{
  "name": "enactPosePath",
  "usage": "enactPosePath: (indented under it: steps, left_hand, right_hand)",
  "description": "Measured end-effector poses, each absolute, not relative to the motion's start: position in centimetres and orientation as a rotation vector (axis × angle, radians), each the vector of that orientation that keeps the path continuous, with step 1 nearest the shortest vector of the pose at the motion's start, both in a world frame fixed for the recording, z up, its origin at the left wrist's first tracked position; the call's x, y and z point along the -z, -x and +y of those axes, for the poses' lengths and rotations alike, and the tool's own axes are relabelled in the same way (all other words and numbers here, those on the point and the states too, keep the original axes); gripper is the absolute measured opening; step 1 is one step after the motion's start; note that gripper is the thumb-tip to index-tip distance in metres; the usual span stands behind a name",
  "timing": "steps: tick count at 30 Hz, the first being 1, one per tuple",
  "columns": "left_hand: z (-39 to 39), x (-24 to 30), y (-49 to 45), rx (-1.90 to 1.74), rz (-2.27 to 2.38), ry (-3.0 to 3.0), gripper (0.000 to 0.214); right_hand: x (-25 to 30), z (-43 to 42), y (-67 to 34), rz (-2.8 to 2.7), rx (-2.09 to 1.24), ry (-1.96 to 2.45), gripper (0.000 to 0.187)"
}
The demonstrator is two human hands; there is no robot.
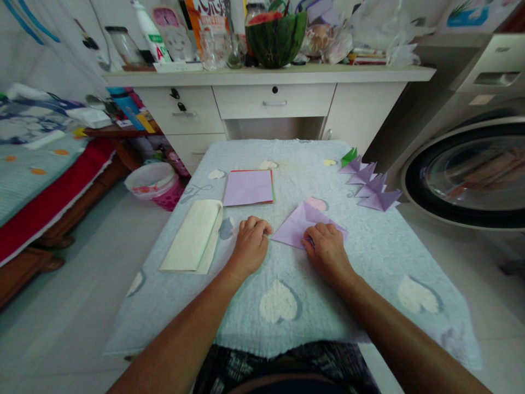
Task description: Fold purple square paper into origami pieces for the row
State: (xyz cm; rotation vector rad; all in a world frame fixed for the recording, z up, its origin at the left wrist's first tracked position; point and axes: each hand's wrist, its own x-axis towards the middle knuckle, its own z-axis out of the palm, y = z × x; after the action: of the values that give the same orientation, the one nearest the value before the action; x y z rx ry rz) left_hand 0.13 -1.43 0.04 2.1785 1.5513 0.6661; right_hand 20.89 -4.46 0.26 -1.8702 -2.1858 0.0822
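Observation:
A partly folded lilac paper point(298, 221) lies on the light blue cloth-covered table point(369, 257) in front of me. My right hand point(327, 251) presses down on its near right part, fingers bent onto the sheet. My left hand point(251, 243) rests curled on the cloth just left of the paper, its fingertips touching the paper's left corner. A stack of coloured paper squares point(248, 187), lilac on top, lies beyond my left hand.
Several folded lilac paper shapes point(371, 186) and a green one point(349, 156) line the table's right edge. A cream folded sheet point(197, 234) lies left. A desk with drawers point(274, 102) stands behind, a washing machine point(471, 164) right, a pink bin point(156, 185) left.

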Motion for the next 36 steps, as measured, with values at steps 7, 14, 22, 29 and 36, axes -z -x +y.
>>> enactPosePath:
  steps: [7,14,22,29,36]
  left_hand:
    - [-1.8,-0.1,-0.4,-0.615,1.486,-2.235,0.025]
    - [-1.7,0.0,-0.8,-0.580,1.533,-2.275,0.007]
    - [-1.8,-0.3,-1.5,-0.543,1.633,-2.285,0.007]
    - [-1.7,-0.1,-1.4,-0.546,1.631,-2.300,0.004]
    - [-1.7,0.0,-1.0,-0.571,1.620,-2.272,0.010]
  right_hand:
    - [-0.3,-4.5,-20.8,-2.197,-0.056,1.868,0.011]
    - [0.1,-4.4,-20.9,-2.187,-0.037,1.840,0.011]
    - [0.1,-4.4,-20.9,-2.191,-0.058,1.853,0.012]
    - [0.1,-4.4,-21.0,-2.189,-0.050,1.865,0.011]
    - [0.0,-4.4,-20.9,-2.185,-0.076,1.882,0.011]
